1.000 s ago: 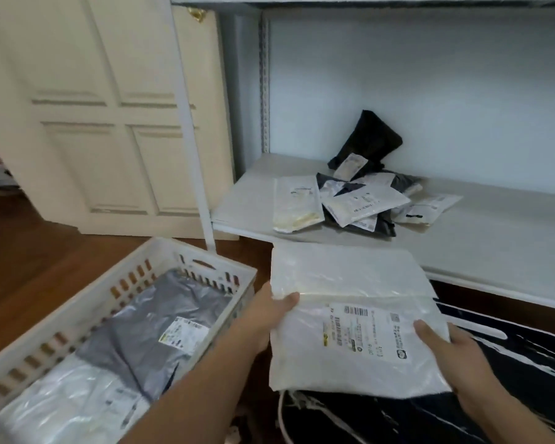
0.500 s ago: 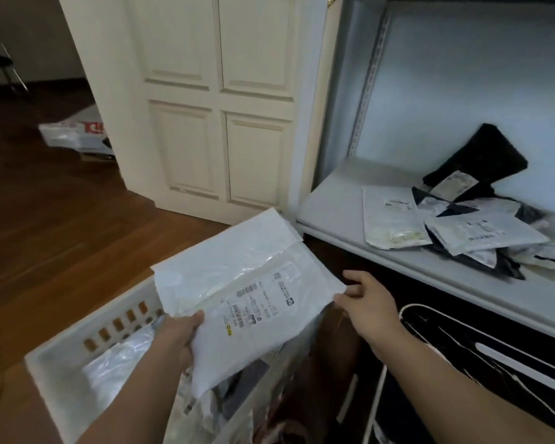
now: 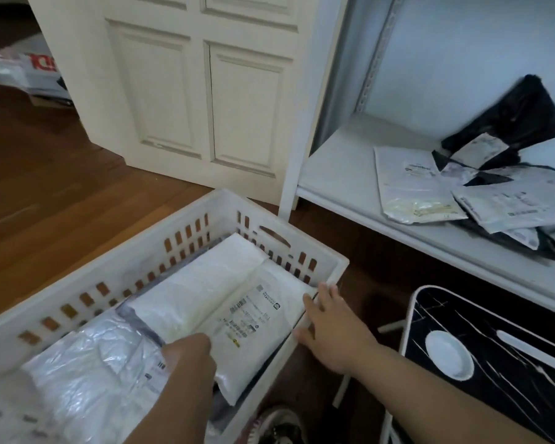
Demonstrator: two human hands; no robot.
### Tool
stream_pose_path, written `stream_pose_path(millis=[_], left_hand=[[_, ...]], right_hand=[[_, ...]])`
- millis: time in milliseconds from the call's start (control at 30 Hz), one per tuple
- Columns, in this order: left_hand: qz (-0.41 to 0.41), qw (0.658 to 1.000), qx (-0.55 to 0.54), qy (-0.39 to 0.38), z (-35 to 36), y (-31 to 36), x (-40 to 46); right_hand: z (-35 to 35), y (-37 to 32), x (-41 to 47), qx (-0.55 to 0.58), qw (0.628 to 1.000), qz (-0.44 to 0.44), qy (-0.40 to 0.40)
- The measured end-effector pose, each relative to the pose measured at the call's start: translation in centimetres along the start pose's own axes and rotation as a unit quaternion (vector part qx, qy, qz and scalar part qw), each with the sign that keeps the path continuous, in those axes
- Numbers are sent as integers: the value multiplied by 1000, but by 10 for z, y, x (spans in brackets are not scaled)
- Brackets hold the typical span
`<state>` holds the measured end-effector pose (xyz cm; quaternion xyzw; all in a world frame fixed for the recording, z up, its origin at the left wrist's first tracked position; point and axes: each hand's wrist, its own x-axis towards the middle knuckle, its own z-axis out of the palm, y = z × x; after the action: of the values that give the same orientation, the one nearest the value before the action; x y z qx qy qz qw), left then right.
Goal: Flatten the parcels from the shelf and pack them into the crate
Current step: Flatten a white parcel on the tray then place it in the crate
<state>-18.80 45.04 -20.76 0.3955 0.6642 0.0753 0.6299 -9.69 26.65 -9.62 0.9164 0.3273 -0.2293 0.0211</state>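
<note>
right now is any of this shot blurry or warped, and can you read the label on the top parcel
Head view: wide-angle bend shows in the shelf post and door; the near crate corner and left hand are smeared by motion; the parcel label shows barcodes but no readable text; light is soft and dim, without hard glare.

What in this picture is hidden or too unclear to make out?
Head view only:
- Print on the white parcel label: too small to read.
- Left hand fingers: hidden behind its own back, so its hold on the parcel is unclear.
- Grey parcel: mostly covered by the white ones.
- Pile on the shelf: overlapping, cut by the right edge; count uncertain.
- Crate near end: cut off by the frame.
</note>
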Motion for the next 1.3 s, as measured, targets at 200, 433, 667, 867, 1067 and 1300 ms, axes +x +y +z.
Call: stream_pose_path(millis=[200, 433, 667, 867, 1067, 1300], left_hand=[[222, 923, 281, 143, 2, -8, 21], [404, 557, 725, -25, 17, 4, -1], [273, 561, 774, -109, 42, 23, 3], [322, 585, 738, -97, 41, 42, -11], [568, 577, 585, -50, 99, 76, -117], [696, 458, 534, -144, 216, 55, -248]], right_hand=[[4, 4, 6, -34, 999, 3, 7], [-2, 15, 22, -3, 1000, 17, -12], [-9, 14, 29, 17, 1000, 22, -5], [5, 49, -3, 191, 980, -2, 48], [5, 165, -70, 89, 977, 113, 155], [-11, 268, -152, 90, 943, 260, 188]])
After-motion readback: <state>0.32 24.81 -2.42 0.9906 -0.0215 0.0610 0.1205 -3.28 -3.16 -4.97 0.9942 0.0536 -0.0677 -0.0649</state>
